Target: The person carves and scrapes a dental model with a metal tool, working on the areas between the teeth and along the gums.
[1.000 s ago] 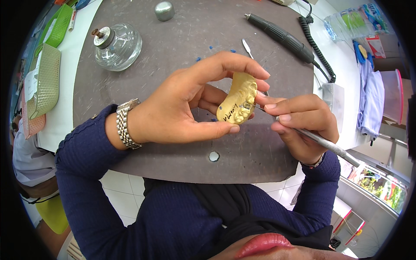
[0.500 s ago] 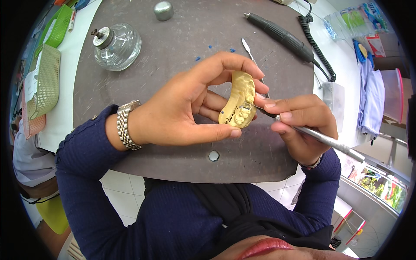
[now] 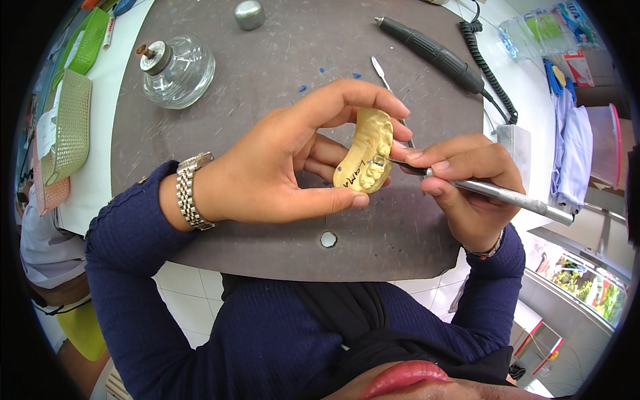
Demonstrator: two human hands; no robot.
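A yellow plaster dental model (image 3: 361,150), marked with dark handwriting, is held in my left hand (image 3: 297,157) between thumb and curled fingers, above the grey mat. My right hand (image 3: 470,190) grips a silver metal instrument (image 3: 517,197) with a knurled handle and a thin tip, which reaches a small shiny, outlined tooth on the model's right side. A slim spatula (image 3: 379,69) lies on the mat behind my hands, partly hidden by them. A few small blue bits (image 3: 357,76) lie near it.
On the grey mat (image 3: 280,250) are a glass spirit lamp (image 3: 177,73), a metal cap (image 3: 249,15) and a black handpiece (image 3: 427,50) with coiled cord. Plastic baskets (image 3: 67,130) stand left; a clear box (image 3: 515,148), bottle (image 3: 540,30) and cloths (image 3: 568,153) are right.
My right hand and the instrument's handle have shifted slightly, the handle's far end moving right and swinging flatter. The model tilted a little and came back, staying in my left hand.
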